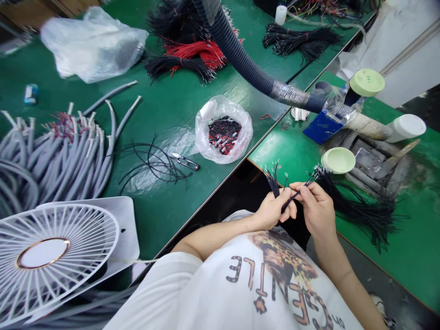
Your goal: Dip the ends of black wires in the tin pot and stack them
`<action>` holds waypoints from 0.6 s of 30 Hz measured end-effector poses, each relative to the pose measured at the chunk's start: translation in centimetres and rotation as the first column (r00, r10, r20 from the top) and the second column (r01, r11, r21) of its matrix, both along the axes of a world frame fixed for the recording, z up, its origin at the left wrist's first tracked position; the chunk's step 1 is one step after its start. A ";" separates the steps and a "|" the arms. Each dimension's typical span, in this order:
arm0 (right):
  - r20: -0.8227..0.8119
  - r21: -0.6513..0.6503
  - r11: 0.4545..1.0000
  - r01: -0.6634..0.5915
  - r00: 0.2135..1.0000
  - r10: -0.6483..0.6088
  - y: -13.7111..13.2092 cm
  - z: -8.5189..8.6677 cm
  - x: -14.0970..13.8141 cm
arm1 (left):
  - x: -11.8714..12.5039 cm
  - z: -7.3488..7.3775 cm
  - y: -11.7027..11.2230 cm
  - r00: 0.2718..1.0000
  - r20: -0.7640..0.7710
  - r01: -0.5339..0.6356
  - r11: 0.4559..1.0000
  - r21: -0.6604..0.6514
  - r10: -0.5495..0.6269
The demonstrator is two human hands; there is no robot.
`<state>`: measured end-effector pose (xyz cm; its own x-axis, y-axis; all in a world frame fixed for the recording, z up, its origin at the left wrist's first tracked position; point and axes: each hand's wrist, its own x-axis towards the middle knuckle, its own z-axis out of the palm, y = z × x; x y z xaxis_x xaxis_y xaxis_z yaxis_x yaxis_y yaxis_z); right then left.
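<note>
My left hand (pixel 273 210) is closed around a small bunch of thin black wires (pixel 274 179) whose stripped ends stick up above my fingers. My right hand (pixel 315 205) pinches a single black wire (pixel 294 196) between thumb and fingers, right against the left hand. Both hands hover over the gap between two green tables, above my lap. A larger bundle of black wires (pixel 357 206) lies on the right table (pixel 412 247), just beyond my right hand.
A clear bag of red-black terminals (pixel 224 131), small snips (pixel 185 161), loose black wires (pixel 151 162), grey cables (pixel 51 156) and a white fan (pixel 51 247) sit on the left table (pixel 165 105). A corrugated hose (pixel 240 55) crosses above. Pale green cups (pixel 338 160) and tools lie on the right.
</note>
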<state>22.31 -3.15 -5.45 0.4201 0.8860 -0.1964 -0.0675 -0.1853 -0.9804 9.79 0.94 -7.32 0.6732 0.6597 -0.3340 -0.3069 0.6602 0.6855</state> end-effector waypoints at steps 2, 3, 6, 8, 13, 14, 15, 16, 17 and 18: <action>-0.032 0.035 0.999 0.017 0.999 -0.016 0.0 0.2 -0.3 | 0.1 -0.2 0.0 0.999 0.023 0.028 1.000 -0.014 -0.028; -0.044 0.061 0.998 0.033 0.999 -0.031 0.0 0.3 -0.5 | 0.2 -0.4 0.0 0.999 0.032 0.043 0.999 -0.019 -0.042; -0.055 0.152 0.983 0.098 0.994 -0.091 0.0 1.5 -0.6 | 0.4 -0.9 -0.1 0.997 0.067 0.038 0.998 -0.040 -0.035; -0.098 0.183 0.974 0.132 0.988 -0.115 -0.4 3.2 -0.5 | 0.6 -1.3 -0.2 0.996 0.091 0.017 0.996 -0.085 -0.009; -0.147 0.176 0.941 0.291 0.952 -0.267 -3.7 9.2 0.5 | 0.9 -2.2 0.1 0.999 0.034 -0.020 0.968 -0.252 0.030; -0.092 0.164 0.926 0.340 0.940 -0.329 -4.5 9.9 0.8 | 0.9 -2.3 0.3 0.998 0.003 -0.053 0.964 -0.261 0.056; -0.031 0.135 0.919 0.369 0.929 -0.369 -5.2 10.3 1.2 | 0.9 -2.3 0.6 0.995 -0.027 -0.099 0.961 -0.258 0.095; 0.022 0.094 0.922 0.375 0.925 -0.378 -5.8 10.3 1.6 | 0.9 -2.2 1.0 0.989 -0.052 -0.148 0.958 -0.246 0.140; 0.052 0.043 0.932 0.359 0.931 -0.361 -6.2 10.0 2.0 | 0.9 -2.0 1.4 0.980 -0.070 -0.197 0.953 -0.231 0.186; 0.057 -0.005 0.946 0.325 0.944 -0.325 -6.4 9.4 2.4 | 0.8 -1.8 1.8 0.973 -0.077 -0.232 0.948 -0.220 0.220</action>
<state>24.72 -9.52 3.95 0.6952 0.6968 -0.1765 -0.0726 -0.1762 -0.9817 10.62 2.75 -9.16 0.4936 0.6957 -0.5218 -0.4342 0.7170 0.5453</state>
